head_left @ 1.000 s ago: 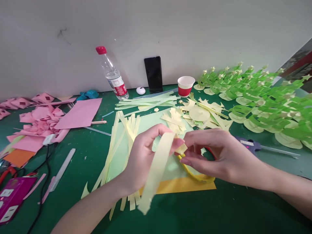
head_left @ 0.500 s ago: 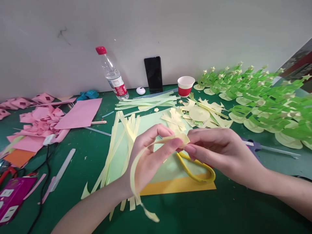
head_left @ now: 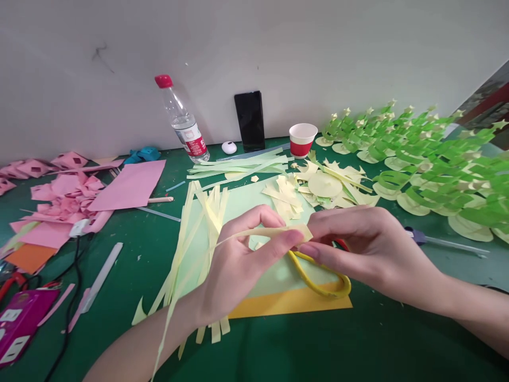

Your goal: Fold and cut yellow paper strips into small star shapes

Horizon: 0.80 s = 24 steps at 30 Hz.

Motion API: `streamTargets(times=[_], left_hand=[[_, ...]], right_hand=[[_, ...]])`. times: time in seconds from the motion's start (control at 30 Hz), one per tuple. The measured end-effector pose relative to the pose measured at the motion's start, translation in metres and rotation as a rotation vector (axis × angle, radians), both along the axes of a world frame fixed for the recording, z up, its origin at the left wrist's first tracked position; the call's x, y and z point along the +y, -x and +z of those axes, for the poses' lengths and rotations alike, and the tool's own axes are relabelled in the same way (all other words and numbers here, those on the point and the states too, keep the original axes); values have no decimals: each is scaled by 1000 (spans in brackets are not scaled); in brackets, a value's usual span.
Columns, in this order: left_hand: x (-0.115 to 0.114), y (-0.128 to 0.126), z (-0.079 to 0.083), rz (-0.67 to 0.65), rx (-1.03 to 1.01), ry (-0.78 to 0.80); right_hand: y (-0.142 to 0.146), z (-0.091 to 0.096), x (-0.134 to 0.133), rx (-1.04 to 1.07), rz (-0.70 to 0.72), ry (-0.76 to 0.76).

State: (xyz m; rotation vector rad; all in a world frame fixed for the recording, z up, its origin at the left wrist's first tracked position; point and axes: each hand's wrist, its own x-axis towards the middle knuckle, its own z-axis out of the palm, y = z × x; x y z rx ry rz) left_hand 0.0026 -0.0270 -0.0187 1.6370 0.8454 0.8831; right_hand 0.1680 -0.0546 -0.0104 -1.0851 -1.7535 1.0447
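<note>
My left hand [head_left: 250,260] pinches a pale yellow paper strip [head_left: 274,231] between thumb and fingers. The strip's folded end points to the right, and its long tail runs over my left hand and hangs past the wrist. My right hand [head_left: 358,244] is closed on that folded end, thumb and forefinger pressed together. Below my hands lie yellow-handled scissors [head_left: 342,289], partly hidden, on a light green sheet [head_left: 274,278] with an orange sheet [head_left: 278,306] under it. More pale yellow strips [head_left: 212,212] lie on the sheet's left side.
At the back stand a water bottle [head_left: 186,130], a black phone [head_left: 249,122] and a paper cup [head_left: 303,140]. Green paper spirals with stars [head_left: 429,159] fill the right. Pink paper pieces [head_left: 67,191] and a purple power strip [head_left: 27,323] lie left. A glue gun [head_left: 417,236] lies behind my right hand.
The strip's tail has swung from a curl in front of my left wrist to a straighter line across the forearm, down and left. Both hands stay at nearly the same place, holding the folded end.
</note>
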Motion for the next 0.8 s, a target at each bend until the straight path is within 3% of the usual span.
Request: streamTargets(times=[0.5,0.8], left_hand=[[0,1,0,-33,35,-57],[1,1,4,10,43,-86]], right_hand=[[-2,-4,-2,95,31,123],[-5,-1,-1,108,144,187]])
